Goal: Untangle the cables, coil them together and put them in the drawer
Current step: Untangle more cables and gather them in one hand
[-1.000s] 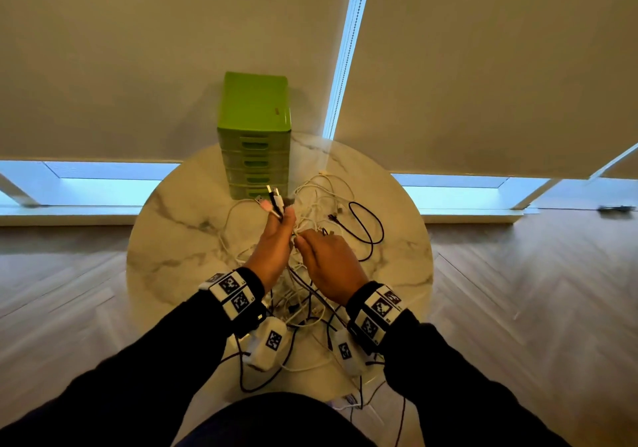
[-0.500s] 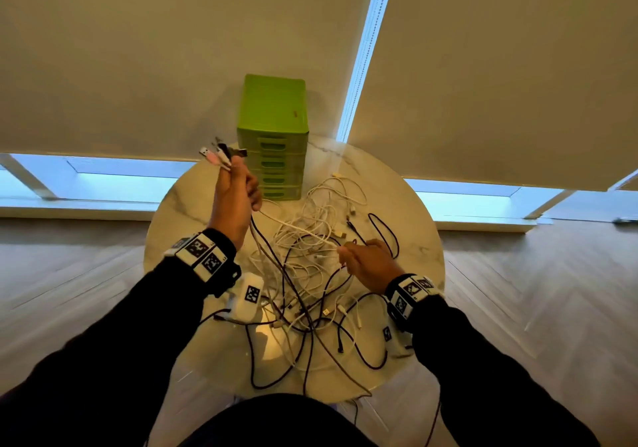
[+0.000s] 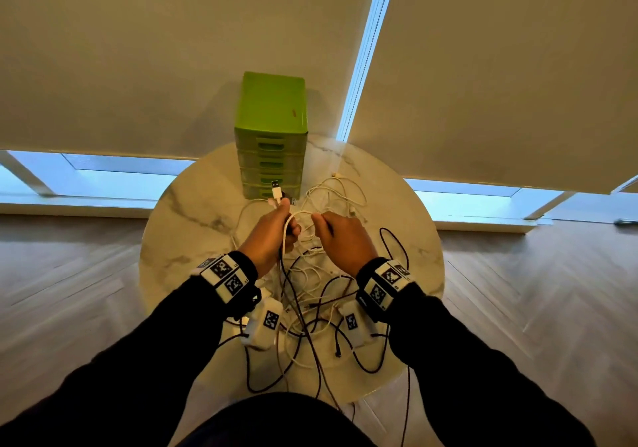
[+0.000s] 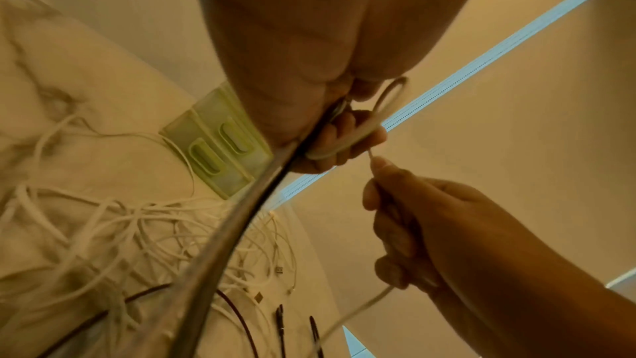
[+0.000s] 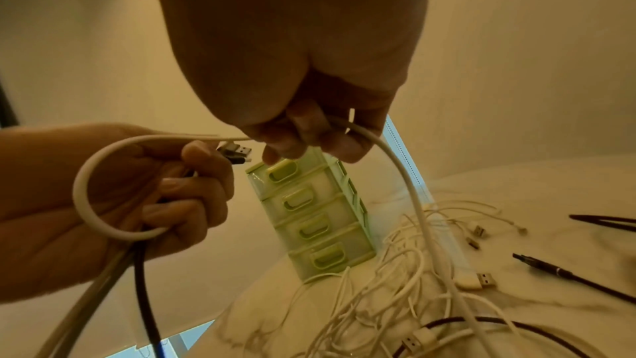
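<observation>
A tangle of white and dark cables lies on the round marble table. My left hand grips a bundle of cable ends just in front of the green drawer unit. USB plugs stick out above its thumb. A white cable loops from that fist across to my right hand, which pinches it. In the right wrist view the white loop curls round the left fist, and the cable runs down from the right fingers into the pile. All the drawers are closed.
Loose USB ends and a dark cable's plug lie on the table to the right of the drawers. Dark cables hang over the table's near edge. Window blinds stand behind the table, with wooden floor around it.
My left hand, raised to the left with the plug ends half a second ago, has come back down in front of the drawers. My right hand left the pile and now pinches the white cable.
</observation>
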Demonstrator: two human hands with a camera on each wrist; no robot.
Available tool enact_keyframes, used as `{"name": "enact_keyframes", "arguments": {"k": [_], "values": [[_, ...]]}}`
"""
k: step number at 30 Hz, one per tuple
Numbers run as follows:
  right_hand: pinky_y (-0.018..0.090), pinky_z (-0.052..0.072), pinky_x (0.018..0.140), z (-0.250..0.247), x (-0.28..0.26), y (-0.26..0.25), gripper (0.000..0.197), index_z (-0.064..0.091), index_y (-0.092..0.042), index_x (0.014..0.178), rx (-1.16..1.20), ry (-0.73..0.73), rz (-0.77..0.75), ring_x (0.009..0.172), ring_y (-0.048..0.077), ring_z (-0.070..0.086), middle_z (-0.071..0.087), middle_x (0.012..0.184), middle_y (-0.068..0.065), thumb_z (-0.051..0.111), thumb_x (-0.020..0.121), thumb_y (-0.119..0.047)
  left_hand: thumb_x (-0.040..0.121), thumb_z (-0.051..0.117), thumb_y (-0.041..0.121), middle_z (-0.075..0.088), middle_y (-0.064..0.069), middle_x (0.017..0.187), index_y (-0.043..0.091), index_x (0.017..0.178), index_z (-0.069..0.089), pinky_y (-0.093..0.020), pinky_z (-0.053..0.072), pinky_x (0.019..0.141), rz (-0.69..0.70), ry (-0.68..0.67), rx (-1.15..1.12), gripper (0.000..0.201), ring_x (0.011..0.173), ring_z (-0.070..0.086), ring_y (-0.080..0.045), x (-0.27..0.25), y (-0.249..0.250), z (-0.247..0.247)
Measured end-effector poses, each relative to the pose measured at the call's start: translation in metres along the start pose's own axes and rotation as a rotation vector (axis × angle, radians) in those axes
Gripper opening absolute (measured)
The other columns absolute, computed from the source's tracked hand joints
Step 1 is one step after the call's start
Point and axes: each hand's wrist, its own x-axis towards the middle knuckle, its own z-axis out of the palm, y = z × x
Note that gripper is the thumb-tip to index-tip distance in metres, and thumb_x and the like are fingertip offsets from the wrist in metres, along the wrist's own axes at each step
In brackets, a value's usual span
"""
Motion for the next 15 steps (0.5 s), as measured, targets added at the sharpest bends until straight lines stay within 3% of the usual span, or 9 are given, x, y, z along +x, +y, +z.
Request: {"name": "enact_keyframes", "arguments": {"k": [3, 6, 9, 11, 12, 14, 15], "values": [[0.045, 0.053, 0.067, -0.008, 0.004, 0.005, 0.049, 0.063, -0.016, 0.084, 0.009, 0.037, 0.051, 0.076, 0.034, 0.065, 0.071, 0.081, 0.009, 0.036, 0.102, -0.053, 0.107, 0.036, 0.047, 0.043, -0.001, 0.061, 0.017, 0.07, 0.045, -0.025, 0.025, 0.048, 0.041, -0.042, -0.019, 0.048, 0.047, 0.031, -0.012, 0.003, -0.004, -0.001], [0.044, 0.054, 0.071, -0.017, 0.015, 0.019, 0.053, 0.063, -0.017, 0.083, 0.004, 0.034, 0.155, 0.081, 0.034, 0.066, 0.072, 0.084, 0.008, 0.034, 0.097, -0.059, 0.107, 0.04, 0.044, 0.038, 0.012, 0.056, 0.024, 0.08, 0.045, -0.024, 0.026, 0.049, 0.174, 0.141, -0.041, 0.034, 0.05, 0.031, -0.008, 0.011, -0.007, -0.004], [0.044, 0.055, 0.08, -0.029, 0.021, 0.041, 0.05, 0.07, -0.017, 0.087, -0.076, -0.2, 0.271, 0.089, 0.032, 0.067, 0.073, 0.091, 0.009, 0.04, 0.095, -0.055, 0.108, 0.038, 0.042, 0.031, 0.013, 0.054, 0.025, 0.078, 0.04, -0.022, 0.021, 0.046, 0.255, 0.251, -0.337, 0.035, 0.047, 0.026, -0.006, 0.017, 0.004, -0.014], [0.04, 0.056, 0.077, -0.035, 0.02, 0.057, 0.043, 0.074, -0.01, 0.093, -0.088, -0.401, 0.347, 0.083, 0.028, 0.065, 0.071, 0.088, 0.011, 0.05, 0.098, -0.045, 0.107, 0.039, 0.044, 0.028, 0.01, 0.054, 0.024, 0.07, 0.038, -0.023, 0.02, 0.045, 0.254, 0.166, -0.573, 0.042, 0.046, 0.023, -0.007, 0.014, 0.018, -0.019], [0.037, 0.054, 0.069, -0.037, 0.019, 0.063, 0.041, 0.074, -0.007, 0.094, -0.04, -0.483, 0.405, 0.073, 0.024, 0.063, 0.069, 0.081, 0.008, 0.053, 0.098, -0.043, 0.106, 0.04, 0.045, 0.027, 0.009, 0.053, 0.024, 0.067, 0.038, -0.024, 0.021, 0.046, 0.24, 0.091, -0.619, 0.045, 0.045, 0.022, -0.008, 0.012, 0.023, -0.021], [0.028, 0.047, 0.052, -0.039, 0.018, 0.065, 0.039, 0.073, -0.005, 0.095, 0.059, -0.554, 0.512, 0.056, 0.019, 0.053, 0.063, 0.07, 0.004, 0.058, 0.097, -0.041, 0.105, 0.041, 0.043, 0.028, 0.009, 0.05, 0.023, 0.062, 0.04, -0.025, 0.022, 0.047, 0.173, -0.106, -0.521, 0.047, 0.044, 0.024, -0.008, 0.005, 0.031, -0.017], [0.027, 0.047, 0.05, -0.039, 0.02, 0.064, 0.037, 0.072, -0.004, 0.094, 0.084, -0.516, 0.528, 0.053, 0.019, 0.052, 0.063, 0.07, 0.004, 0.058, 0.097, -0.039, 0.103, 0.043, 0.042, 0.031, 0.009, 0.05, 0.023, 0.061, 0.042, -0.025, 0.023, 0.048, 0.127, -0.2, -0.39, 0.046, 0.043, 0.026, -0.008, 0.001, 0.031, -0.012]]}}
